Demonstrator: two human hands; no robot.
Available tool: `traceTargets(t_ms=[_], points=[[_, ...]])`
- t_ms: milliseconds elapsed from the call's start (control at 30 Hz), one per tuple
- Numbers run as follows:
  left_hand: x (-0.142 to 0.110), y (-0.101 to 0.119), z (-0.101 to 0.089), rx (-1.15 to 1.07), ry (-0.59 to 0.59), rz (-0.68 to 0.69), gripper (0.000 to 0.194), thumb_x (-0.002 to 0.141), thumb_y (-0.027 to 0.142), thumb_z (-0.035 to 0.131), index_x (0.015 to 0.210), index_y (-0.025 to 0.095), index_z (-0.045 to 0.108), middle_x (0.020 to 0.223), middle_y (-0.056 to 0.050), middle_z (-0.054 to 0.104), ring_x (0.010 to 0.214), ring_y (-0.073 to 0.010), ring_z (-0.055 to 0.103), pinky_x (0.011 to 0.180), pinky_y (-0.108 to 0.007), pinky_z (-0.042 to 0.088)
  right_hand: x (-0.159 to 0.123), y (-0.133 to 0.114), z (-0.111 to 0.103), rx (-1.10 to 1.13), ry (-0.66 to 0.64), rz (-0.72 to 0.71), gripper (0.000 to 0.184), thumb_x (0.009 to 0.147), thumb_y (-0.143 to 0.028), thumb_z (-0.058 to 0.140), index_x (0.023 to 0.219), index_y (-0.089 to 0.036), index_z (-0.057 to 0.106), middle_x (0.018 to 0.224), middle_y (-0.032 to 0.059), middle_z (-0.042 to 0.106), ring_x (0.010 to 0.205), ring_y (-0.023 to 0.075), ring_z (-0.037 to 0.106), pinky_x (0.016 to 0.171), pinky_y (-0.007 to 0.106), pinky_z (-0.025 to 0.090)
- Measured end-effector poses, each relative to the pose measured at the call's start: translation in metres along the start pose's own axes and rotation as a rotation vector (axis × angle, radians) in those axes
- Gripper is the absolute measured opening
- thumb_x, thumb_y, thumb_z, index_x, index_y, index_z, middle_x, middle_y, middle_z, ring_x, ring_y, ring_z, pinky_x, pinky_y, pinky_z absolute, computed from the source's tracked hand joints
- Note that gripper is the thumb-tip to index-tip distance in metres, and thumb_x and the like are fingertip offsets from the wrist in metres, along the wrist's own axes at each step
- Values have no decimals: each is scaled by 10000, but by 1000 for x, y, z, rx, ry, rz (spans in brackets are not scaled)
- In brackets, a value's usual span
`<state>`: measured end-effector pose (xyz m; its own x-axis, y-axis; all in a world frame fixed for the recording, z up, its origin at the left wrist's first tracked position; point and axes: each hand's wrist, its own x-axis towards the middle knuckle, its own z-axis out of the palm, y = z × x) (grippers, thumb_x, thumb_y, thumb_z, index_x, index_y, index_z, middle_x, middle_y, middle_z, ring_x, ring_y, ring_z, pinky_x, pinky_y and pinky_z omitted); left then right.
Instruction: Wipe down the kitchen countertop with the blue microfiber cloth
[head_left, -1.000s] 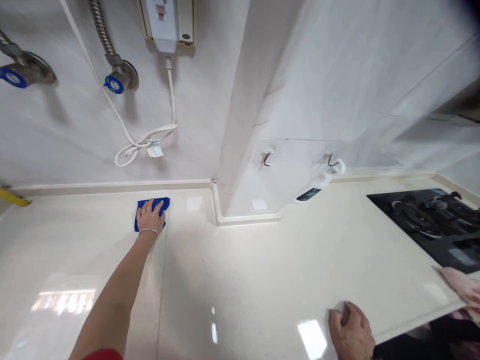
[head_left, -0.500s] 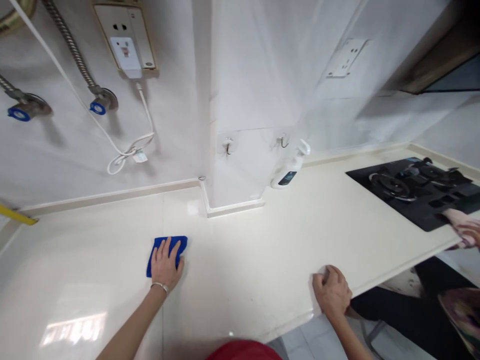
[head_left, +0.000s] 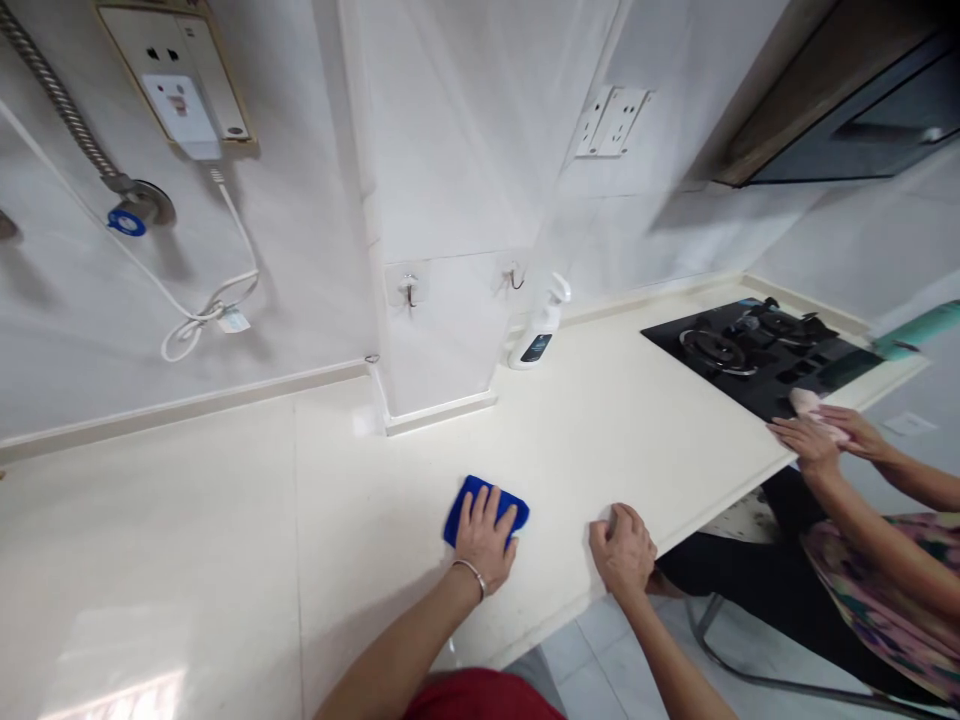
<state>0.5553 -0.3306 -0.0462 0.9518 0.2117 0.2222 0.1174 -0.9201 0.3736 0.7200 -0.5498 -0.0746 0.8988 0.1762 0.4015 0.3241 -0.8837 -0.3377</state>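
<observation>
My left hand [head_left: 487,540] holds a folded blue cloth [head_left: 496,500] against the pale countertop [head_left: 375,530], palm down, with fingers spread over it. Some of the cloth shows past the fingertips and on both sides. On the left wrist is a silver bracelet [head_left: 472,575]. To the right, my right hand [head_left: 624,550] rests at the counter's front edge with its fingers curled in. No object shows in it.
Against the wall stands a white spray bottle [head_left: 536,335], beyond the jutting pillar [head_left: 442,335]. A black gas hob [head_left: 739,350] lies at the right. Beside it, another person's hands [head_left: 825,440] press a pink cloth [head_left: 806,402]. A white cable [head_left: 247,240] hangs at left.
My left hand has slid the blue cloth rightward along the counter, past the pillar, closer to my right hand. The view has turned right, showing more of the other person.
</observation>
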Motion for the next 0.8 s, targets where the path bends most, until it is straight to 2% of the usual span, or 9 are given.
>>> traceTargets(t_ms=[67, 167, 267, 367, 533, 633, 733, 800], points=[[20, 9, 12, -9, -18, 76, 519, 973, 464, 415, 1460, 299, 490, 1629, -127, 313, 1505, -339, 278, 1228, -612, 287, 0, 1, 1, -1, 1, -1, 441, 906, -333, 407, 1247, -107, 573, 1333, 177, 571, 1184, 308, 520, 978, 426, 373], [50, 4, 18, -4, -20, 101, 474, 958, 412, 477, 1419, 314, 534, 1601, -104, 375, 1487, -317, 322, 1228, -589, 304, 0, 4, 3, -2, 15, -14, 445, 905, -336, 413, 1251, -106, 574, 1332, 177, 579, 1197, 309, 522, 986, 429, 381], [72, -18, 13, -12, 4, 78, 451, 952, 385, 508, 1399, 343, 552, 1590, -72, 401, 1478, -284, 342, 1238, -549, 302, 0, 7, 5, -14, 18, -15, 445, 903, -339, 413, 1249, -115, 580, 1333, 174, 583, 1189, 308, 533, 978, 432, 392], [79, -49, -2, -8, 33, 16, 447, 947, 347, 525, 1392, 349, 560, 1577, -62, 425, 1461, -273, 372, 1237, -530, 302, 1, 9, 7, -13, 21, 3, 445, 887, -356, 415, 1226, -132, 597, 1325, 167, 593, 1170, 316, 545, 961, 448, 405], [58, -113, -39, 31, 86, -139, 428, 946, 280, 499, 1362, 308, 598, 1554, -86, 453, 1445, -297, 392, 1227, -552, 292, 2, 9, 6, 10, 40, -4, 466, 852, -362, 421, 1210, -134, 613, 1311, 175, 606, 1175, 333, 550, 958, 470, 417], [36, -148, -63, 65, 110, -200, 419, 951, 273, 471, 1342, 293, 619, 1529, -97, 482, 1419, -304, 424, 1215, -563, 299, 2, 7, 4, 12, 44, -6, 472, 848, -356, 415, 1206, -126, 618, 1307, 182, 609, 1168, 331, 555, 964, 469, 417], [12, -180, -87, 129, 116, -247, 416, 948, 285, 461, 1327, 306, 632, 1502, -73, 515, 1385, -281, 462, 1211, -525, 319, 2, 5, 3, 18, 50, -2, 476, 847, -360, 406, 1197, -122, 624, 1305, 184, 610, 1159, 330, 559, 957, 464, 419], [-7, -203, -105, 193, 141, -354, 420, 944, 298, 453, 1319, 282, 641, 1489, -86, 524, 1359, -284, 484, 1205, -518, 328, 2, 4, 2, 24, 50, 3, 478, 846, -362, 401, 1193, -123, 624, 1304, 184, 609, 1155, 329, 556, 946, 461, 420]])
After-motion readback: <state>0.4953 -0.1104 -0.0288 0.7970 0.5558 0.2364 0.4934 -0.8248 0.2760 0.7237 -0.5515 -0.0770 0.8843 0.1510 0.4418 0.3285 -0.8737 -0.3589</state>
